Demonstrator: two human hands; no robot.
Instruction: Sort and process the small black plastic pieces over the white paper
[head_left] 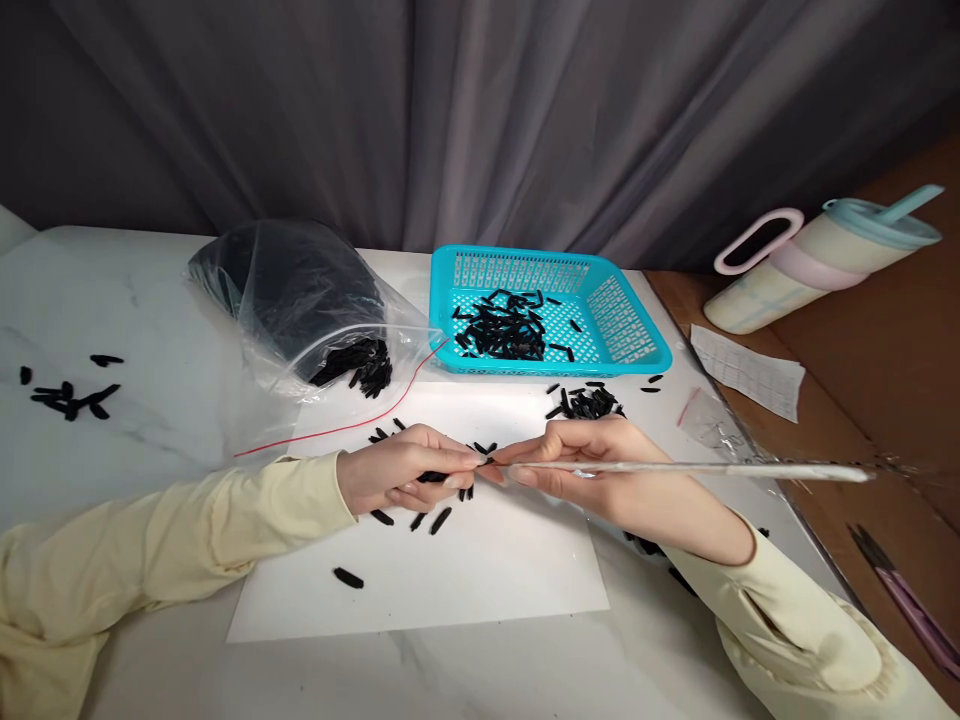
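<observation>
My left hand (409, 465) is closed, thumb and forefinger pinching a small black strip-like piece (489, 461). More black pieces (433, 477) show under its curled fingers. My right hand (600, 470) is closed around a long, thin white stick (720, 469), whose kind I cannot make out. The stick's left end lies between the fingertips, close to the pinched piece; whether they touch is unclear. Below both hands is a white paper sheet (420, 600). Loose black pieces (440, 520) lie scattered on it around my left hand.
A clear zip bag (300, 290) full of black pieces lies behind my left hand. The blue basket (555, 368) holds more; a pile (589, 402) sits before it. At right are a tumbler (817, 265), printed paper (750, 375), a small plastic bag (709, 425) and purple-handled scissors (904, 600).
</observation>
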